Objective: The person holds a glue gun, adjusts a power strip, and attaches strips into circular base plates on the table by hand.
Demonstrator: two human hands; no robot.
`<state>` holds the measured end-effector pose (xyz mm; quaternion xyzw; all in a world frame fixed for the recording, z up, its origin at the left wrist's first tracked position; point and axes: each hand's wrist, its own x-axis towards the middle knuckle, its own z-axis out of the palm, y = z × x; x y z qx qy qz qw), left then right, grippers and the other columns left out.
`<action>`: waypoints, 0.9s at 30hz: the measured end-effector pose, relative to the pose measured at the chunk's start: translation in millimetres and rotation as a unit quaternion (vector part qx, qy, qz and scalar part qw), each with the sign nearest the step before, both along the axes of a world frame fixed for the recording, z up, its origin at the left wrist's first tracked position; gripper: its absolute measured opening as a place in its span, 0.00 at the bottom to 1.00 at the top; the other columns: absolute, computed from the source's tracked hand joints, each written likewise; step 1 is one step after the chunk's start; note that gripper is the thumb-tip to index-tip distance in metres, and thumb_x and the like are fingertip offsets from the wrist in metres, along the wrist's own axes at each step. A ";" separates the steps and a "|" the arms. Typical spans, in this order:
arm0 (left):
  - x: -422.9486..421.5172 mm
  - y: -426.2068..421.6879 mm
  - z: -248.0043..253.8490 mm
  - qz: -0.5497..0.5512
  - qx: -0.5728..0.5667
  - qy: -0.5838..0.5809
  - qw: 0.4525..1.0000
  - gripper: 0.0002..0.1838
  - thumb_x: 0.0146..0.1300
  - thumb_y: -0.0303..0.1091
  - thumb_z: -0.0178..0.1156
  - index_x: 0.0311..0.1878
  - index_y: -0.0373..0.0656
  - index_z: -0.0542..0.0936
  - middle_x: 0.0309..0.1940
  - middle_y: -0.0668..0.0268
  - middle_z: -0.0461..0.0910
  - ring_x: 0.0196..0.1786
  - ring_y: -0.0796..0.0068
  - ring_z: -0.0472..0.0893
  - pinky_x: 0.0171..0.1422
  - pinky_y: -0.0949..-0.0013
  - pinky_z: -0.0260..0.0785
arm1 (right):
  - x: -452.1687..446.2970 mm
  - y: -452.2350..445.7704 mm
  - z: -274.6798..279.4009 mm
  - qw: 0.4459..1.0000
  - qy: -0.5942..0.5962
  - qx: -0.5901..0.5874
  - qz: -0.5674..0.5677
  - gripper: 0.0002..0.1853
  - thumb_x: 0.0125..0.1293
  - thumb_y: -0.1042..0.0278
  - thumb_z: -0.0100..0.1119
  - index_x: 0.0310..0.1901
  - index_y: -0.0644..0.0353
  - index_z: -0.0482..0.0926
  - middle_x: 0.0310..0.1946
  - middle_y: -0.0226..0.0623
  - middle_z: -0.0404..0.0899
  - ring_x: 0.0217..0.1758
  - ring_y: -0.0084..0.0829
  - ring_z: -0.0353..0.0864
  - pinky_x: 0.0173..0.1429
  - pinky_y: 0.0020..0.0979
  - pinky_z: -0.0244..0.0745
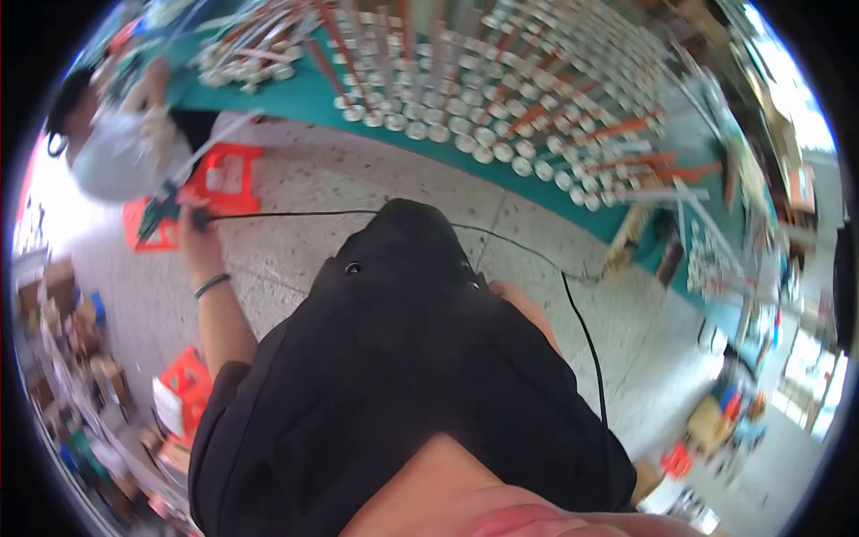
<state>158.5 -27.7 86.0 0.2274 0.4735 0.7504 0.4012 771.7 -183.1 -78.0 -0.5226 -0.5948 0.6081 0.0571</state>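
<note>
My left hand is out at the left, closed around a green corded tool that looks like a hot glue gun. A long pale stick slants up from beside it. A black cord runs right from my hand, passing behind my black top. Of my right arm, only a strip of skin shows beside the top; the fingers are hidden. On the green table ahead, many brown and clear rods with round white ends stand or lean in rows.
A co-worker in a white top is close to my left hand. Red stools stand beneath and beside it, another red stool further back. Boxes line the left side. The cord also crosses the floor at right.
</note>
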 end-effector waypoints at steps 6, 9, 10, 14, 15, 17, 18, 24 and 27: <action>77.6 -40.8 -3.6 -0.071 -0.032 0.004 0.997 0.14 0.73 0.41 0.54 0.48 0.39 0.77 0.45 0.63 0.81 0.47 0.73 0.80 0.54 0.68 0.68 | -119.8 123.3 142.7 0.987 0.132 0.075 0.062 0.10 0.66 0.67 0.59 0.45 0.62 0.81 0.39 0.37 0.83 0.42 0.28 0.83 0.47 0.30 0.76; 102.2 -41.0 2.4 -0.127 -0.001 -0.018 0.992 0.20 0.74 0.52 0.49 0.51 0.44 0.75 0.52 0.61 0.79 0.57 0.69 0.77 0.59 0.65 0.66 | -196.6 163.5 193.9 0.947 0.243 0.163 0.135 0.14 0.64 0.68 0.63 0.49 0.62 0.80 0.44 0.39 0.82 0.45 0.30 0.83 0.50 0.30 0.76; 111.1 -38.8 5.6 -0.146 0.005 -0.015 0.989 0.22 0.74 0.56 0.48 0.53 0.46 0.75 0.54 0.60 0.78 0.60 0.69 0.76 0.61 0.64 0.64 | -222.0 171.2 200.1 0.942 0.249 0.170 0.149 0.16 0.63 0.67 0.64 0.51 0.62 0.79 0.45 0.39 0.82 0.45 0.30 0.83 0.50 0.31 0.76; 116.7 -16.2 7.5 -0.223 0.043 -0.066 0.972 0.31 0.72 0.60 0.47 0.62 0.43 0.70 0.60 0.60 0.75 0.63 0.67 0.73 0.62 0.62 0.67 | -310.8 208.3 203.5 0.916 0.316 0.153 0.195 0.24 0.62 0.68 0.66 0.60 0.60 0.72 0.47 0.39 0.80 0.47 0.29 0.81 0.51 0.30 0.77; 106.0 -11.0 6.3 -0.266 0.047 -0.110 0.956 0.33 0.73 0.59 0.47 0.67 0.41 0.68 0.62 0.60 0.73 0.65 0.66 0.72 0.65 0.60 0.67 | -330.6 219.1 200.9 0.906 0.346 0.133 0.207 0.26 0.62 0.69 0.66 0.62 0.60 0.70 0.47 0.38 0.80 0.47 0.29 0.80 0.51 0.30 0.77; 73.1 3.5 -18.4 -0.308 -0.052 -0.056 0.948 0.31 0.74 0.51 0.50 0.71 0.40 0.63 0.66 0.64 0.68 0.67 0.70 0.70 0.68 0.62 0.65 | -367.4 240.5 183.3 0.921 0.331 0.109 0.177 0.29 0.61 0.66 0.69 0.62 0.59 0.69 0.45 0.36 0.80 0.46 0.27 0.79 0.49 0.30 0.76; 56.5 16.2 -23.2 -0.341 -0.035 0.024 0.939 0.30 0.74 0.46 0.51 0.72 0.40 0.62 0.67 0.63 0.67 0.68 0.69 0.68 0.70 0.62 0.62 | -383.2 248.9 175.4 0.928 0.319 0.112 0.158 0.30 0.60 0.65 0.70 0.62 0.59 0.69 0.44 0.36 0.80 0.45 0.26 0.80 0.47 0.29 0.76; -8.1 33.2 -54.9 -0.423 0.011 0.135 0.896 0.34 0.70 0.39 0.54 0.76 0.42 0.56 0.72 0.60 0.62 0.73 0.67 0.63 0.77 0.61 0.52 | -425.0 277.5 157.5 0.955 0.240 0.133 0.114 0.25 0.55 0.64 0.72 0.54 0.59 0.76 0.33 0.33 0.81 0.34 0.24 0.80 0.39 0.29 0.75; -21.8 2.3 -104.1 -0.370 -0.115 0.116 0.915 0.34 0.68 0.44 0.59 0.73 0.41 0.63 0.68 0.60 0.68 0.70 0.67 0.67 0.74 0.63 0.57 | -411.4 287.3 140.8 0.940 0.180 0.225 0.183 0.25 0.54 0.66 0.71 0.55 0.58 0.77 0.37 0.37 0.83 0.35 0.27 0.83 0.40 0.30 0.77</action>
